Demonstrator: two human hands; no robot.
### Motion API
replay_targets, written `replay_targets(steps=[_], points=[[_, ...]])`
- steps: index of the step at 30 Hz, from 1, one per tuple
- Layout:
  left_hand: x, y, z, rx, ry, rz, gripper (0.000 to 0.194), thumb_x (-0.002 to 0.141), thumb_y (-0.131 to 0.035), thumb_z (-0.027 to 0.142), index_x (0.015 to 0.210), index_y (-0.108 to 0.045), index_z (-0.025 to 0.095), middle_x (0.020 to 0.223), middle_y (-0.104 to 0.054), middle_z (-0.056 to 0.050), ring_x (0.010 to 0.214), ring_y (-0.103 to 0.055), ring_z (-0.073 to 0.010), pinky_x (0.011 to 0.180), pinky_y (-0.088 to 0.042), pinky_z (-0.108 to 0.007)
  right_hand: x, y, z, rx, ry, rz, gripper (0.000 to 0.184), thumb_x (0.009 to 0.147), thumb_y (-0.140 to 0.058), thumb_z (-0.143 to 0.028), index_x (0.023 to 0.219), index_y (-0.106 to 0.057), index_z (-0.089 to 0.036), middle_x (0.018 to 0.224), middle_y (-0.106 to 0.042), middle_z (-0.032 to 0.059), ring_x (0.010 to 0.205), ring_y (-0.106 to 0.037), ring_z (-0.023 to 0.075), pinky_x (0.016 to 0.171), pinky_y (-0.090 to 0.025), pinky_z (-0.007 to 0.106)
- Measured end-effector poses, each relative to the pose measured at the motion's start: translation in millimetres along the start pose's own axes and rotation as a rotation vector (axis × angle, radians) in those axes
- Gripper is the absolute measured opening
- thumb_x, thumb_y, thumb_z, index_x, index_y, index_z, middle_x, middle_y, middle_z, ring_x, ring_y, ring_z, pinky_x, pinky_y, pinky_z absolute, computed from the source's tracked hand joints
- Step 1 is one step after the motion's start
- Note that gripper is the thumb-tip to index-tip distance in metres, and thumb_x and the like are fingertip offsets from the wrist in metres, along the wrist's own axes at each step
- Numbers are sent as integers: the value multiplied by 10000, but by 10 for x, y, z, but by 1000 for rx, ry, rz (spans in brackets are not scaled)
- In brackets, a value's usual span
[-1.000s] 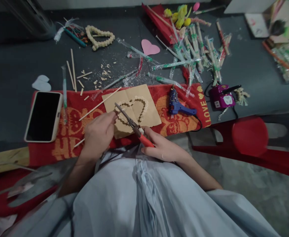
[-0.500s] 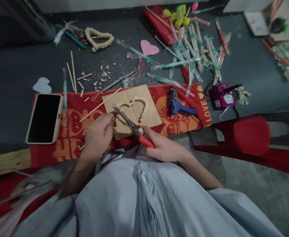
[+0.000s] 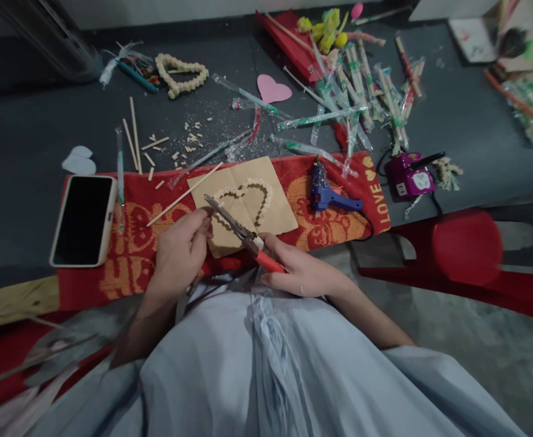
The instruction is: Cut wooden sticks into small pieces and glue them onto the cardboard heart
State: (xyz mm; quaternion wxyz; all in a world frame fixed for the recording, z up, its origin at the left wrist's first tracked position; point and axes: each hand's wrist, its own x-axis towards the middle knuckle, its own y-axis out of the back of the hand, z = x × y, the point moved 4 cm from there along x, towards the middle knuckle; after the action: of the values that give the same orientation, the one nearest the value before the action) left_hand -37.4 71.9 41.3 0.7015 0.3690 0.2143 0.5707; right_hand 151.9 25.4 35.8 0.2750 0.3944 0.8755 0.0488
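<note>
My right hand (image 3: 296,267) is closed around orange-red-handled pruning shears (image 3: 237,226), blades pointing up and left. By the blade tips, my left hand (image 3: 182,246) is pinched closed; whatever its fingers hold is too small or hidden to name. Beneath the blades lies a creased tan paper square (image 3: 278,212), bearing a heart outline (image 3: 266,193) made of small pale pieces. A thin wooden stick (image 3: 182,195) slants across the paper's left edge, close to my left hand. Under all this is a red and orange towel (image 3: 132,212).
A blue glue gun (image 3: 328,193) rests on the towel's right side, a phone (image 3: 84,220) on its left. Cut stick pieces (image 3: 191,142), wrapped chopsticks (image 3: 323,118), a pale heart frame (image 3: 182,76) and a pink paper heart (image 3: 273,89) lie behind. A purple power socket (image 3: 410,176) stands right.
The view has shifted very slightly. Both hands and the shears stay almost in place, with the blade tips a touch further left.
</note>
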Motion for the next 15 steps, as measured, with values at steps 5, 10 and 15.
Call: replay_targets(steps=[5,10,15], points=[[-8,-12,-9,-13,16,-10,205,895,-401,233,755,-544,188,679,-600,18,672,-581,-110,634,-414,-218,-2,3,-7,-1,-5,4,383,718,-510,-317,1043,-380,-161,902,-523,62,822,-494,206,719,-427,336],[-16,-15,-7,-18,27,-14,184,886,-406,223,775,-549,189,682,-610,17,677,-586,-111,636,-418,-217,-8,11,-2,-17,-5,0,373,716,-515,-296,1043,-390,-167,896,-528,50,811,-502,195,716,-432,322],[-14,-24,-15,-33,47,-21,191,890,-406,236,758,-538,193,654,-597,24,652,-582,-107,619,-416,-215,-10,13,4,-39,-18,-15,407,719,-507,-323,1069,-387,-152,916,-532,73,822,-508,213,732,-434,347]])
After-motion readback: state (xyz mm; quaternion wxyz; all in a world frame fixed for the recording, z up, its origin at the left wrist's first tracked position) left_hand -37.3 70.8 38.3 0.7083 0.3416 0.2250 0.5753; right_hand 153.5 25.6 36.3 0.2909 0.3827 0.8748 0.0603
